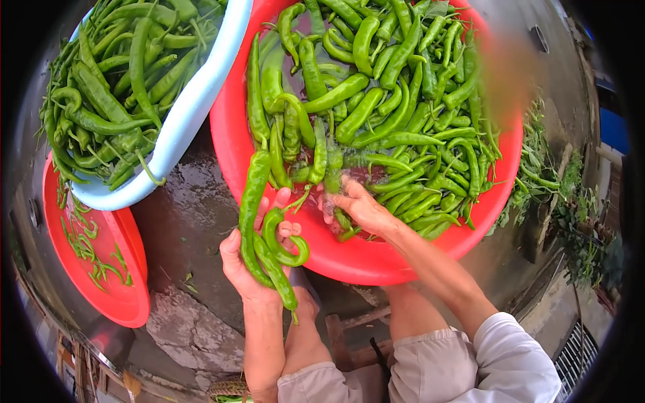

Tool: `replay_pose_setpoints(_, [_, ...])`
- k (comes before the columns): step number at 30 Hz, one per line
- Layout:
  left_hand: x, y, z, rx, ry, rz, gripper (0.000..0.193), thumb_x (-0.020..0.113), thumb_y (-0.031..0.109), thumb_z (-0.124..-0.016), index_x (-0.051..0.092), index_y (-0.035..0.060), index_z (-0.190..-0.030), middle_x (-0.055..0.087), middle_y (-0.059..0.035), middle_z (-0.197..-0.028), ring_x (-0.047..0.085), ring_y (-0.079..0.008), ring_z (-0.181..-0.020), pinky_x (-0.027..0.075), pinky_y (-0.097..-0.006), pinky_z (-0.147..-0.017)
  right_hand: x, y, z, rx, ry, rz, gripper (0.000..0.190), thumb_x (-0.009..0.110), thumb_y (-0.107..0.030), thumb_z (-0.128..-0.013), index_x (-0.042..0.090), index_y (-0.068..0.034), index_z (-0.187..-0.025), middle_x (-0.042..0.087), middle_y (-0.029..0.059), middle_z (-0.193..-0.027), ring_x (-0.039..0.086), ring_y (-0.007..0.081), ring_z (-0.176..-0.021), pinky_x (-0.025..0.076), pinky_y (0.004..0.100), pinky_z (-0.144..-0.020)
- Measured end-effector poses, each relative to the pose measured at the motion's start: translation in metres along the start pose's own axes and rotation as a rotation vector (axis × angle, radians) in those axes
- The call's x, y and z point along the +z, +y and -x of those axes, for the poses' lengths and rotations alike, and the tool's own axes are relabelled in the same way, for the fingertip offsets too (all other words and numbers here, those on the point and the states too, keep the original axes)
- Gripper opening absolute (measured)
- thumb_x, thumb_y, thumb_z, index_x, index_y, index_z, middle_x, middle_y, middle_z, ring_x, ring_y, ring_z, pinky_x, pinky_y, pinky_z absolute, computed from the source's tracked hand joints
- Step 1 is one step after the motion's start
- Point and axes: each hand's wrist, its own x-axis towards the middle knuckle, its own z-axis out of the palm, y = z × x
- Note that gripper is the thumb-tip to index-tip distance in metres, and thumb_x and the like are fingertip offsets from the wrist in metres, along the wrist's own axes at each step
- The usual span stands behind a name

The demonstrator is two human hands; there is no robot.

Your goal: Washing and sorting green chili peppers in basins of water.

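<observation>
Several long green chili peppers (pixel 254 201) rest in my left hand (pixel 252 262), one of them curled into a hook. This hand is palm up just outside the near left rim of a large red plastic basin (pixel 363 267). My right hand (pixel 360 204) reaches into the water at the basin's near side, its fingers partly under the surface. A green pepper (pixel 333 166) lies at those fingertips; the splashing water hides whether they grip it. Many more green peppers (pixel 388 116) float and heap across the basin.
A light blue plastic basin (pixel 186 121) heaped with green peppers stands at the upper left. Below it, a smaller red basin (pixel 133 282) holds small thin peppers. Cut plants (pixel 534 151) lie at the right on wet concrete ground (pixel 186 237). A wooden stool (pixel 347 337) shows between the knees.
</observation>
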Motion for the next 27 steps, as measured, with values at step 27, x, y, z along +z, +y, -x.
replay_pose_setpoints(27, [0.006,-0.008,-0.005,-0.044,-0.126,-0.107,0.074,0.060,0.034,-0.077,0.035,0.0094,-0.142,0.035,-0.0262,-0.141,0.059,-0.0250,-0.084,0.051,-0.0333,-0.071,-0.085,-0.063,-0.018,0.880,-0.470,-1.541,0.031,0.052,-0.006,-0.093,0.054,-0.001,-0.124,0.065,0.0088,-0.104,0.062,0.0127,-0.078,0.049,0.0278,-0.060])
